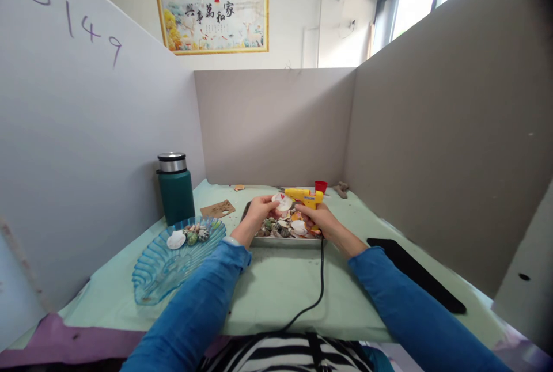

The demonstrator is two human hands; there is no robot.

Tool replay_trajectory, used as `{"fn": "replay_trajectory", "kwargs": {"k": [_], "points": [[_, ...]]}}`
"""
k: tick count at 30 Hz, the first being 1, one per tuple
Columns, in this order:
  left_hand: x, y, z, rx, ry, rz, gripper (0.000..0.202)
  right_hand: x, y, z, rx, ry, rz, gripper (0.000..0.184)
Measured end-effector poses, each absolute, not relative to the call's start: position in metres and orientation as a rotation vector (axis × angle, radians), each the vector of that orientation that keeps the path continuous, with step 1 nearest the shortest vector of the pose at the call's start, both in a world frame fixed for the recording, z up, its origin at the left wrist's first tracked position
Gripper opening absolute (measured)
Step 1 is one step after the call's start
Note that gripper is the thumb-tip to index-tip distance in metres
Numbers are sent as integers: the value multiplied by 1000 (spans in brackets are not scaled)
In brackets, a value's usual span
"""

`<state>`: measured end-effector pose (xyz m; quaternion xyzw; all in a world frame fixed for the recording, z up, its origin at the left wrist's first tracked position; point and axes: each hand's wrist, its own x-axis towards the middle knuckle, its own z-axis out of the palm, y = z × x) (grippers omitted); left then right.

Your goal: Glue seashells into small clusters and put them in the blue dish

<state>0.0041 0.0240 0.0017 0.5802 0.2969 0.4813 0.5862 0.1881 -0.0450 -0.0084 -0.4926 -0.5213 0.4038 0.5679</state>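
My left hand (262, 211) pinches a flat white shell (283, 202) with a small red mark on its face. Held in my right hand (318, 216) is a yellow hot glue gun (302, 194), its nozzle pointing left at the shell's upper edge; whether the tip touches I cannot tell. The gun's black cord (322, 280) runs down toward the table's front edge. Both hands are above a metal tray (287, 242) filled with assorted shells (283, 227), and they hide part of it.
On the left, a blue glass shell-shaped dish (162, 268) holds several shells. Behind it stands a green bottle (175, 193), beside a brown card (217, 209). A red cup (320, 186) is at the back. A black flat panel (415, 274) lies right. Grey partitions (276, 124) enclose the table.
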Motion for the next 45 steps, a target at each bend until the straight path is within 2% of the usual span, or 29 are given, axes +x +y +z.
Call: {"fn": "replay_trajectory", "kwargs": {"k": [7,13,28,45], "points": [[4,26,1,1341,675,1130,17,188,-46,-8,-1226,-1246,934,34],[4,26,1,1336,663,1136,21,190,-43,-11,-1194,-1238,937,29],[3,28,-1,1337,656,1138,29,186,-49,-5,-1219,-1240,927,33],[2,25,1,1341,657,1140,28,186,-50,-4,-1231,-1257,921,38]]}}
